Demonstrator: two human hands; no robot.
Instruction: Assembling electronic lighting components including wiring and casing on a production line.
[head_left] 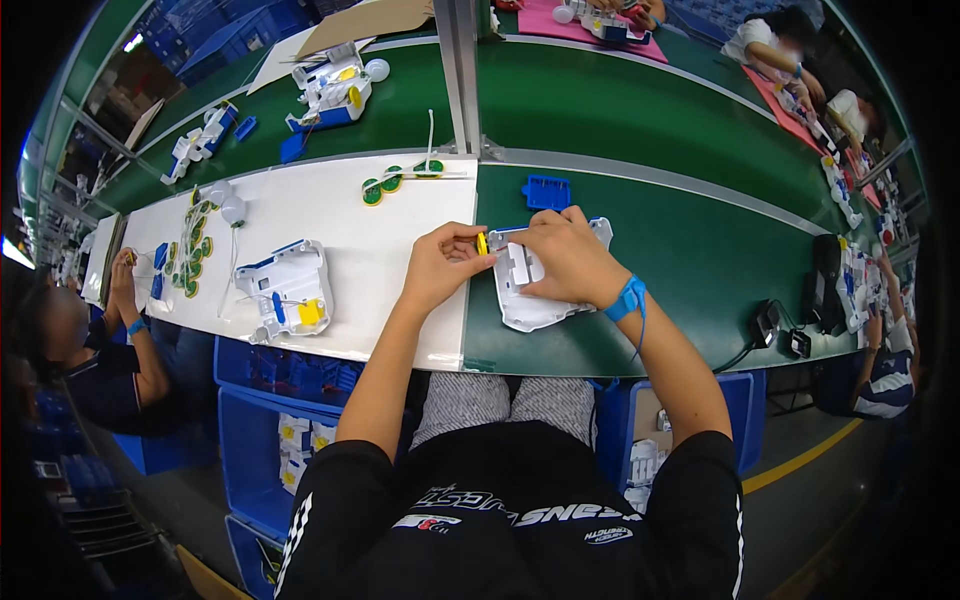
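Note:
A white plastic housing (542, 315) with a blue edge lies open side up on the green mat in front of me. My left hand (440, 264) is closed at its left edge, pinching a small yellow disc (482, 244) between thumb and fingers. My right hand (578, 258) reaches over the housing from the right, thumb and fingers closed around a white inner piece (519, 264) in it. The palm hides much of the housing's upper right part. Just beyond my hands rests a blue rectangular plastic part (548, 192).
To the left, a similar housing (290, 285) with a yellow block sits on the white sheet (350, 235). Green round boards (392, 180) with wires lie farther back. Black devices (768, 325) with a cable stand at right. Blue bins (250, 430) sit below. Co-workers flank both sides.

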